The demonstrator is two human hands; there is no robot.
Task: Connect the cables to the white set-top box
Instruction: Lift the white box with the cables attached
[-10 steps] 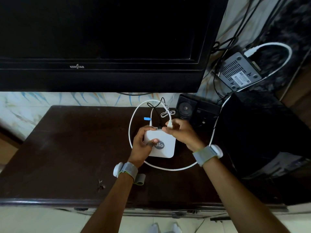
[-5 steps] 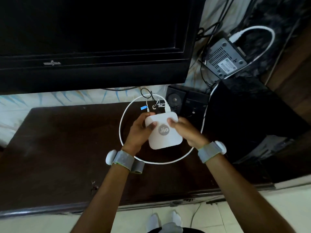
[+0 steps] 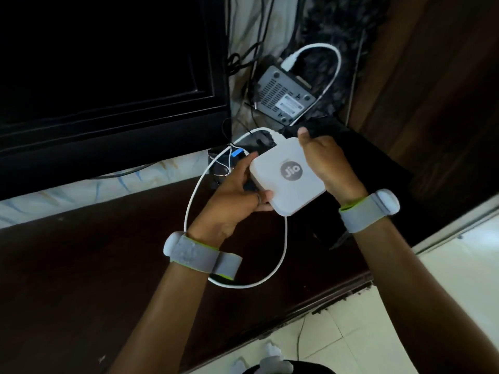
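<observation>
The white set-top box (image 3: 290, 184), square with a grey round logo, is lifted off the dark wooden table (image 3: 81, 252) and tilted. My left hand (image 3: 232, 195) grips its left side from beneath. My right hand (image 3: 326, 163) holds its right edge, thumb at the far corner. A thick white cable (image 3: 194, 193) loops from the box's back edge around my left wrist and under the box. A thin cable with a blue tag (image 3: 237, 152) reaches the box's back-left corner. The ports are hidden.
A large black television (image 3: 108, 76) fills the upper left. A grey router (image 3: 285, 95) hangs on the wall with a white cable and black wires. A black speaker (image 3: 259, 141) sits behind the box, and a black cabinet (image 3: 378, 168) stands at the right. Pale floor tiles (image 3: 405, 333) lie below.
Both hands have lifted the box off the table and carried it right, tilting it. My right hand left the cable plug and now holds the box's edge. My head turned right.
</observation>
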